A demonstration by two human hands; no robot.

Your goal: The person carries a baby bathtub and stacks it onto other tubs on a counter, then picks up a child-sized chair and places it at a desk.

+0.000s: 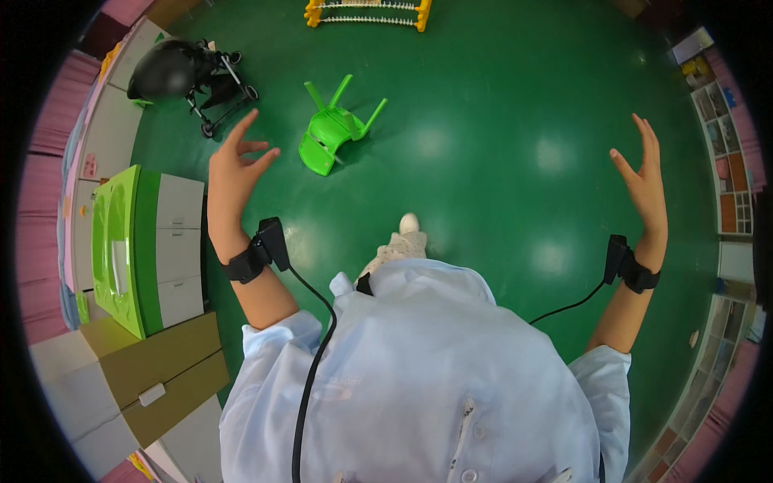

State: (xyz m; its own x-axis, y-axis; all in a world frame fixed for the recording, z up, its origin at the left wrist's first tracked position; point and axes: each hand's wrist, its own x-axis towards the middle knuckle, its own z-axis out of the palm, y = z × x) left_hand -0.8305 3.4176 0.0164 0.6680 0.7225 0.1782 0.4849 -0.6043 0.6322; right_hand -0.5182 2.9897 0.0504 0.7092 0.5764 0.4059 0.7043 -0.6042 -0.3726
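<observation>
Hands (232, 173) (647, 185) (2), wide green floor (467, 137) between

One chair (328, 127), one stroller (181, 71)

Glossy green floor (491, 153), pink curtains (48, 197) at left, compartmented shelving (731, 153) at right

We look down and a bit forward from the person's head, above the left hand (235, 173) and the right hand (646, 181), through the wide left camera. The pale blue shirt (451, 354) is very near us; the green floor (483, 121) is farther off.
</observation>
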